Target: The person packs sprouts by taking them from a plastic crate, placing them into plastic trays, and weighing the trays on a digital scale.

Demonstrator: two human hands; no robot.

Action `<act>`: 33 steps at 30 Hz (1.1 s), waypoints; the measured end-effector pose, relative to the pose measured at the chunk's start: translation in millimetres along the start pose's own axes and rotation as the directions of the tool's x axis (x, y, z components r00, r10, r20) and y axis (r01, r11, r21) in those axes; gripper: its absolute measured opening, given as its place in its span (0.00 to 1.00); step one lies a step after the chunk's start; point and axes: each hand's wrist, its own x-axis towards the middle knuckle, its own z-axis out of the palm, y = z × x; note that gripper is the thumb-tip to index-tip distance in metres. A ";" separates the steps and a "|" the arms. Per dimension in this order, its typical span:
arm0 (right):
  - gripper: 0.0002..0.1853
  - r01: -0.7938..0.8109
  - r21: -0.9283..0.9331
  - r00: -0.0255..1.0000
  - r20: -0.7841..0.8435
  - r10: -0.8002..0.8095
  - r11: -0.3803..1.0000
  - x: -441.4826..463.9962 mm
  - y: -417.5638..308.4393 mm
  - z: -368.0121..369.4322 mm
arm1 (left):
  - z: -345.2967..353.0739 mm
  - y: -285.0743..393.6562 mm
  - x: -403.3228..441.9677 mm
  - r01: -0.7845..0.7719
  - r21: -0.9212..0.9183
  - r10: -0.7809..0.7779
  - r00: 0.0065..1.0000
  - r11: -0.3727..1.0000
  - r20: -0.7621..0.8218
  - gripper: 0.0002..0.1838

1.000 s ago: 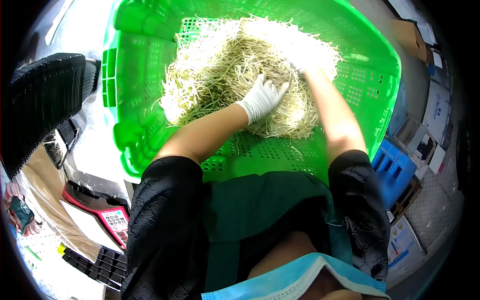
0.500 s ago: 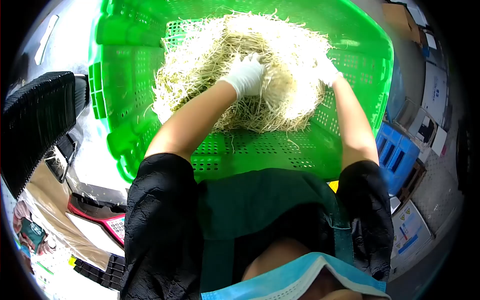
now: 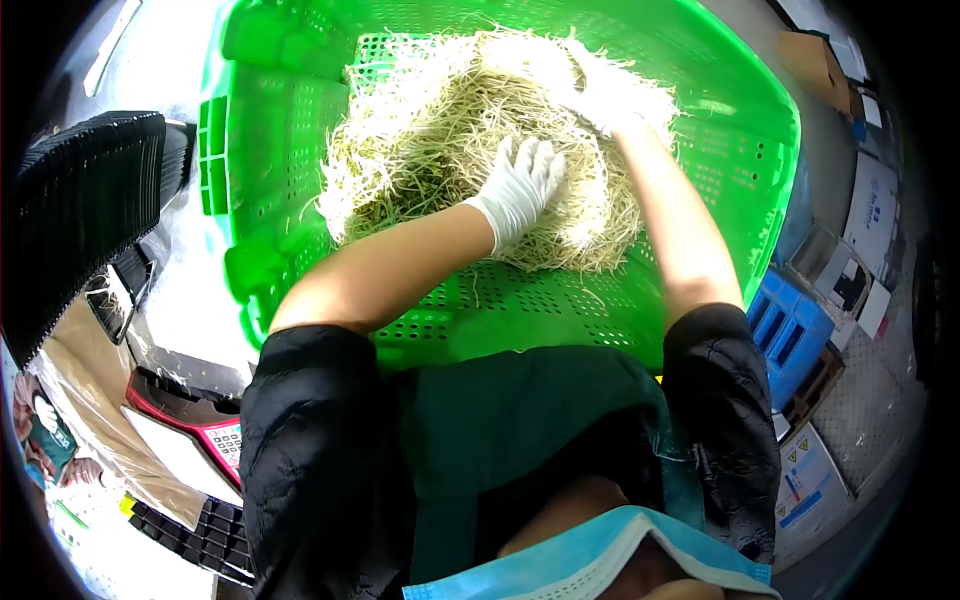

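Note:
A large heap of pale, thin sprouts (image 3: 430,130) lies in a green perforated plastic crate (image 3: 290,130) in front of me. My left hand (image 3: 520,190), in a white glove, rests against the near middle of the heap. Its fingers are stretched out and slightly apart, holding nothing I can see. Farther back and to the right, my right hand (image 3: 598,98), also white-gloved, reaches into the sprouts. Strong glare washes out its fingers, so their grip is unclear.
A tall stack of black trays (image 3: 85,220) stands left of the crate. Below it are a red device with a keypad (image 3: 215,440) and black gridded trays (image 3: 200,535). Blue crates (image 3: 790,330) and cartons (image 3: 870,210) stand on the right. Another person (image 3: 50,435) appears far left.
My left hand has come out of the hollow in the heap, moving right and nearer, with its fingers straightened. My right hand has shifted from the heap's right edge leftward and farther back.

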 end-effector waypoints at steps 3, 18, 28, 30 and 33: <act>0.30 0.040 -0.018 0.999 0.024 -0.040 0.999 15.6 14.5 20.6 | -39.2 -7.5 -33.9 -0.044 0.034 0.045 0.999 0.998 -0.021 0.38; 0.17 0.291 0.643 0.939 -0.335 -0.081 0.708 -25.4 -81.4 -225.2 | -99.6 -99.8 -122.7 0.219 -0.294 -0.267 0.955 0.930 -0.132 0.32; 0.14 0.401 0.607 0.772 -0.627 0.104 0.686 106.8 -89.3 -209.7 | -119.5 -149.8 -138.9 0.546 -0.133 -0.390 0.388 0.827 -0.835 0.29; 0.15 0.380 0.736 0.816 -0.552 0.172 0.560 142.8 -48.7 -192.3 | -120.9 -154.5 -159.4 0.796 -0.265 -0.657 0.209 0.545 -0.724 0.27; 0.17 0.387 0.850 0.863 -0.471 0.185 0.358 174.4 1.4 -181.2 | -111.1 -177.2 -174.0 0.598 -0.734 -0.944 0.262 0.323 -0.202 0.27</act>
